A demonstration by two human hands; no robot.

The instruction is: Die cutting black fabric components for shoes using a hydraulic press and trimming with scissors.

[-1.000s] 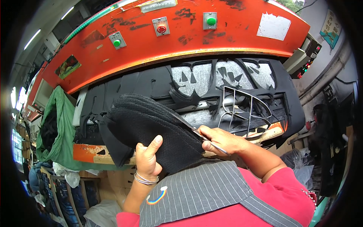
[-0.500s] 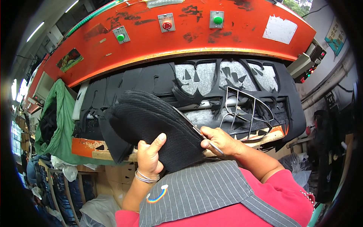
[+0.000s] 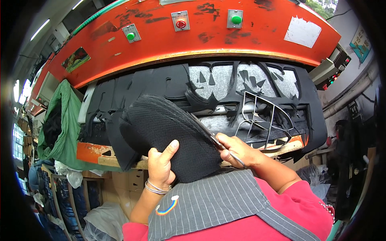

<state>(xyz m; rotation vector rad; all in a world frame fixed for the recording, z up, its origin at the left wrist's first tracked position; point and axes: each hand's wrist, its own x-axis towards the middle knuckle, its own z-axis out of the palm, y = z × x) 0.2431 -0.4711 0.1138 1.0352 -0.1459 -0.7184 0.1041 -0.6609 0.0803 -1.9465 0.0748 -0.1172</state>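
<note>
My left hand (image 3: 161, 162) grips a stack of black textured foam pieces (image 3: 169, 136), its thumb lying on top and its fingers beneath. The pieces have a rounded outline and fan apart slightly along their far edges. Closed round a pair of scissors (image 3: 206, 129), my right hand (image 3: 236, 151) is at the stack's right edge. The metal blades lie along that edge, and a handle loop shows below the fingers. Just beyond my right hand, a metal cutting die (image 3: 265, 120) with thin crossbars rests on the black foam sheet.
The cut foam sheet (image 3: 315, 116) covers the press bed, with scraps on pale patches. Above it runs the orange press beam (image 3: 152, 40) with green and red buttons. A green cloth (image 3: 66, 132) hangs at the left; a plastic bag (image 3: 106, 221) sits lower left.
The stack has turned so more of its textured top face shows. My right hand and the scissors have shifted slightly right; the whole view has moved a little too.
</note>
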